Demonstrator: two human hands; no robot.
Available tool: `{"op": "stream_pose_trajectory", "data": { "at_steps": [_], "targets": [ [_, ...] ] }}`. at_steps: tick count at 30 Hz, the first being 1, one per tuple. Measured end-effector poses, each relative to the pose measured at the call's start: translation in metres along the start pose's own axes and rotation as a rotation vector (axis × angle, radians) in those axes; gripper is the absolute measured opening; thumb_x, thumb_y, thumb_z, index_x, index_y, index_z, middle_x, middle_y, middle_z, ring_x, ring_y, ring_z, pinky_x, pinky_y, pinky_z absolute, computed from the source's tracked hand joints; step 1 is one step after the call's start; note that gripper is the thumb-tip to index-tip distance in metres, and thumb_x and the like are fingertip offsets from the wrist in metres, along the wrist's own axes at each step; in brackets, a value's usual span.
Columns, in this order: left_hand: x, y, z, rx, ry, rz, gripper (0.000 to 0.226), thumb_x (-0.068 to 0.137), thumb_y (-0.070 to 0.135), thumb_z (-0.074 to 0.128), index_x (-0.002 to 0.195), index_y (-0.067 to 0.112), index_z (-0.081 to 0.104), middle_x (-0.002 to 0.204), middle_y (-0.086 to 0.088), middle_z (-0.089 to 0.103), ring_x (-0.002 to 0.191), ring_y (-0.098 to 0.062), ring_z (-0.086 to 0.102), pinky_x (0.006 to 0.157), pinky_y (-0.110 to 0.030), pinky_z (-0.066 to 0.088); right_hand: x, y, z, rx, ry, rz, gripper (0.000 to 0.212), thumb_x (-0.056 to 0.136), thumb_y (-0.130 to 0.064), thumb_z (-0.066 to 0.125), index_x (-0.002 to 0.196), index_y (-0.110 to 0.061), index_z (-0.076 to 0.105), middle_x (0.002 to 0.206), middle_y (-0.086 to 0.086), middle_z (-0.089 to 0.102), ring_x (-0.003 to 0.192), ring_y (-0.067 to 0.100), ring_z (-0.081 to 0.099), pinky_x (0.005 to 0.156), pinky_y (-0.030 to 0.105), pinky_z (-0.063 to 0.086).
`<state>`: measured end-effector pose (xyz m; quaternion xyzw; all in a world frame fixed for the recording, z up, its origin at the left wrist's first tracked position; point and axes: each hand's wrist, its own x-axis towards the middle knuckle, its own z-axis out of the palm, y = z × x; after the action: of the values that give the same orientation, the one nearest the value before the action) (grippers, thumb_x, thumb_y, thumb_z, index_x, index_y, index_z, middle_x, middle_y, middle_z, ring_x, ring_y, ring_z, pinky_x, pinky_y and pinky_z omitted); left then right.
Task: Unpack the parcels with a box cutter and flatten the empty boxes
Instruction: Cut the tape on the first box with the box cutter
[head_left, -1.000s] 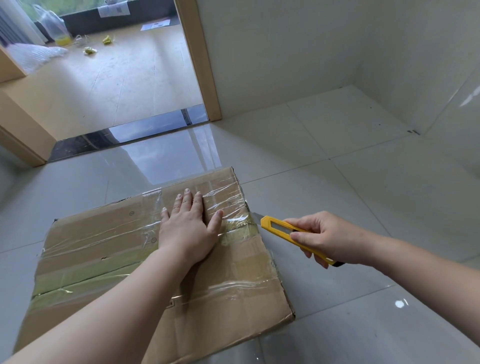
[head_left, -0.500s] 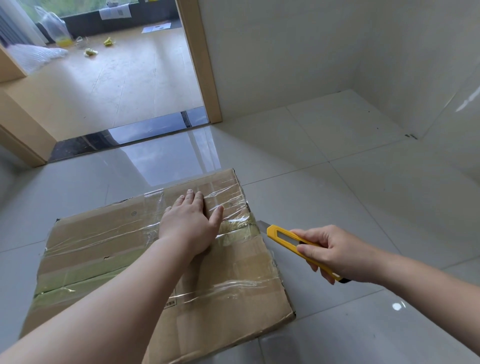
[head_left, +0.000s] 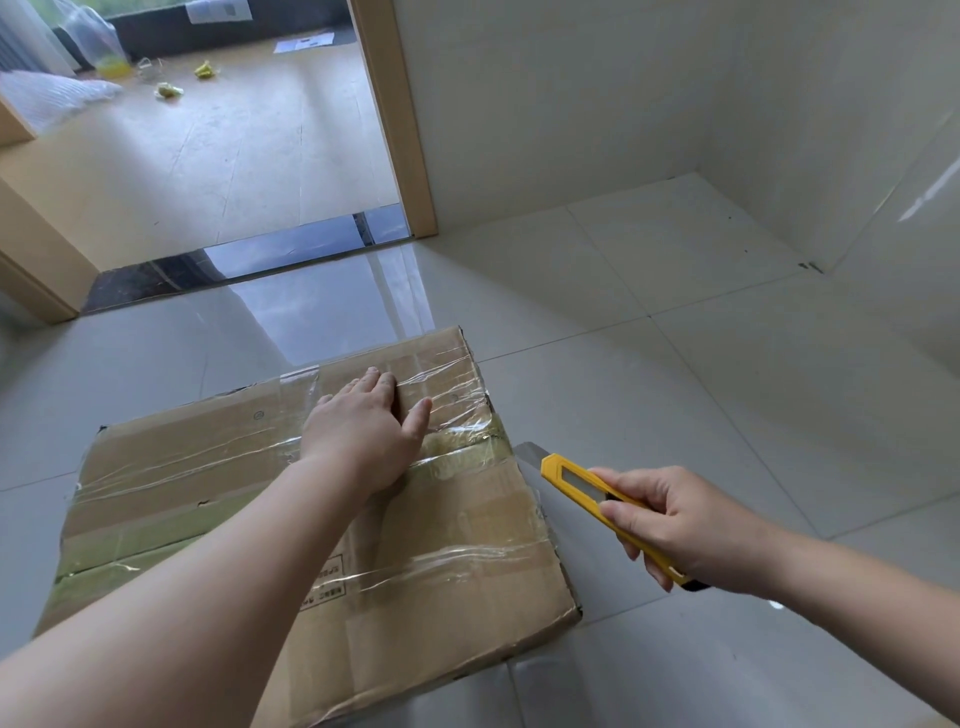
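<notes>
Cardboard parcel lies flat on glossy floor tiles, crinkled clear tape over greenish seam tape. Left hand presses flat on top, fingers straight, shifted slightly toward far edge. Right hand grips yellow box cutter, blade out, drawn back a little from the parcel's right edge; seam probably uncut yet.

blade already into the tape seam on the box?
No: the yellow box cutter in the right hand has its blade just off the taped brown cardboard box edge.
</notes>
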<state>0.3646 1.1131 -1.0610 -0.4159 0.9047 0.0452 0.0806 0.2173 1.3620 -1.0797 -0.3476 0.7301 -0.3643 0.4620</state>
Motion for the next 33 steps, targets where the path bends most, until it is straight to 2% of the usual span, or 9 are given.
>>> {"op": "stream_pose_trajectory", "data": {
  "at_steps": [8, 13, 17, 21, 24, 26, 28, 30, 33],
  "targets": [
    [0.004, -0.002, 0.010, 0.031, -0.002, 0.000, 0.074, 0.094, 0.063, 0.019, 0.152, 0.018, 0.016, 0.160, 0.001, 0.011, 0.146, -0.015, 0.012, 0.117, -0.035, 0.012, -0.010, -0.001, 0.011, 0.023, -0.036, 0.002, 0.039, 0.099, -0.015, 0.049, 0.135, -0.029, 0.050, 0.065, 0.005, 0.055, 0.042, 0.015, 0.051, 0.045, 0.024, 0.045],
    [0.006, -0.005, 0.014, 0.038, -0.006, 0.007, 0.075, 0.093, 0.064, 0.019, 0.152, 0.018, 0.015, 0.160, 0.002, 0.010, 0.147, -0.015, 0.010, 0.118, -0.036, 0.010, -0.021, -0.002, 0.007, 0.060, -0.085, 0.023, 0.034, 0.099, -0.015, 0.050, 0.122, -0.039, 0.055, 0.064, 0.005, 0.055, 0.045, 0.019, 0.049, 0.045, 0.025, 0.045],
    [0.006, -0.005, 0.018, 0.046, -0.003, 0.000, 0.076, 0.092, 0.065, 0.017, 0.153, 0.019, 0.013, 0.160, 0.003, 0.008, 0.147, -0.015, 0.010, 0.119, -0.038, 0.010, -0.022, 0.001, 0.006, 0.038, -0.084, 0.028, 0.036, 0.099, -0.016, 0.050, 0.129, -0.037, 0.051, 0.065, 0.004, 0.056, 0.047, 0.019, 0.051, 0.046, 0.026, 0.046],
    [0.006, -0.005, 0.018, 0.056, -0.012, 0.000, 0.074, 0.093, 0.063, 0.017, 0.153, 0.020, 0.013, 0.160, 0.004, 0.009, 0.147, -0.015, 0.010, 0.119, -0.040, 0.009, -0.039, 0.006, 0.001, 0.058, -0.162, 0.062, 0.034, 0.098, -0.018, 0.052, 0.118, -0.045, 0.058, 0.065, 0.005, 0.057, 0.051, 0.024, 0.051, 0.048, 0.029, 0.048],
    [0.005, 0.001, 0.017, -0.018, 0.049, 0.022, 0.066, 0.096, 0.055, 0.024, 0.151, 0.021, 0.018, 0.159, 0.001, 0.014, 0.146, -0.018, 0.013, 0.118, -0.042, 0.007, -0.049, 0.008, -0.007, 0.050, -0.220, 0.101, 0.032, 0.097, -0.016, 0.054, 0.115, -0.041, 0.062, 0.064, 0.005, 0.058, 0.048, 0.019, 0.051, 0.047, 0.027, 0.047],
    [-0.002, 0.011, 0.019, -0.123, 0.166, 0.219, 0.054, 0.094, 0.038, 0.030, 0.146, 0.023, 0.032, 0.156, 0.000, 0.026, 0.145, -0.019, 0.020, 0.118, -0.038, 0.006, -0.052, 0.008, -0.017, 0.010, -0.252, 0.105, 0.030, 0.097, -0.014, 0.055, 0.113, -0.037, 0.067, 0.062, 0.004, 0.057, 0.045, 0.018, 0.051, 0.045, 0.025, 0.047],
    [-0.009, 0.027, 0.015, -0.248, 0.149, 0.522, 0.055, 0.079, 0.022, 0.038, 0.131, 0.023, 0.056, 0.142, 0.001, 0.049, 0.136, -0.018, 0.037, 0.115, -0.031, 0.008, -0.053, 0.008, -0.031, -0.013, -0.216, 0.121, 0.030, 0.095, -0.011, 0.057, 0.109, -0.034, 0.069, 0.060, 0.004, 0.057, 0.044, 0.017, 0.051, 0.042, 0.024, 0.046],
    [-0.009, 0.038, 0.013, -0.235, 0.055, 0.741, 0.053, 0.073, 0.021, 0.034, 0.110, 0.023, 0.071, 0.118, 0.007, 0.067, 0.123, -0.014, 0.051, 0.115, -0.031, 0.012, -0.052, 0.009, -0.045, 0.013, -0.118, 0.141, 0.031, 0.093, -0.006, 0.058, 0.109, -0.031, 0.069, 0.059, 0.007, 0.055, 0.044, 0.017, 0.051, 0.041, 0.024, 0.045],
    [0.000, 0.043, 0.011, -0.175, 0.048, 0.865, 0.057, 0.068, 0.027, 0.023, 0.088, 0.021, 0.077, 0.094, 0.009, 0.072, 0.099, -0.015, 0.063, 0.112, -0.033, 0.027, -0.046, 0.011, -0.052, 0.032, 0.011, 0.118, 0.032, 0.093, -0.007, 0.059, 0.108, -0.032, 0.069, 0.058, 0.007, 0.056, 0.048, 0.023, 0.050, 0.045, 0.028, 0.046]
  ]
}}
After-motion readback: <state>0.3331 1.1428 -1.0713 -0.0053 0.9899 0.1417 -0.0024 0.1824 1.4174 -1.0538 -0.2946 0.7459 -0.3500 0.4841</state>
